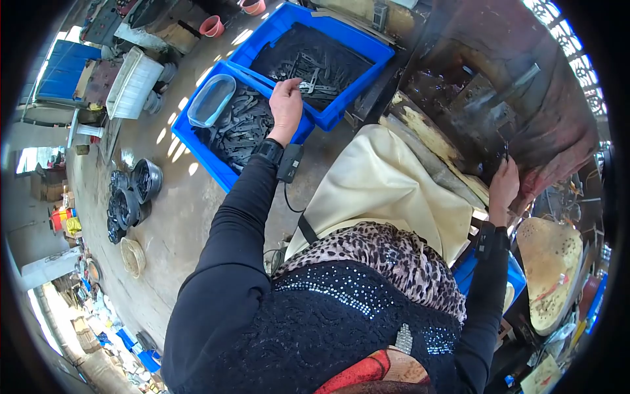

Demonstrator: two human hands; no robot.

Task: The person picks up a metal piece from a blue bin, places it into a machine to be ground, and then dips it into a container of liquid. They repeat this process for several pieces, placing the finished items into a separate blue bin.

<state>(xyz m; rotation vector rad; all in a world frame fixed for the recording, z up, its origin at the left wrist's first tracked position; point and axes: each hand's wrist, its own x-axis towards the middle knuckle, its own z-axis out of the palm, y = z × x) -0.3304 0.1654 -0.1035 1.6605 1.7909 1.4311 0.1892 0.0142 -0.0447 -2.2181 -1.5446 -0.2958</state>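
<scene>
My left hand is closed above the far blue bin, pinching a small shiny metal piece at its fingertips. Many dark, flat metal parts lie in that bin. A nearer blue bin holds more dark metal parts and a clear plastic container. At the right, my right hand is closed around a thin, dark tool, its kind unclear. The tool points toward a dark, oily metal block on the machine.
A pale cloth covers my lap, beside worn boards along the machine's edge. Reddish sheeting surrounds the machine. Black buckets and a woven basket stand on the floor at left. A spotted board is at lower right.
</scene>
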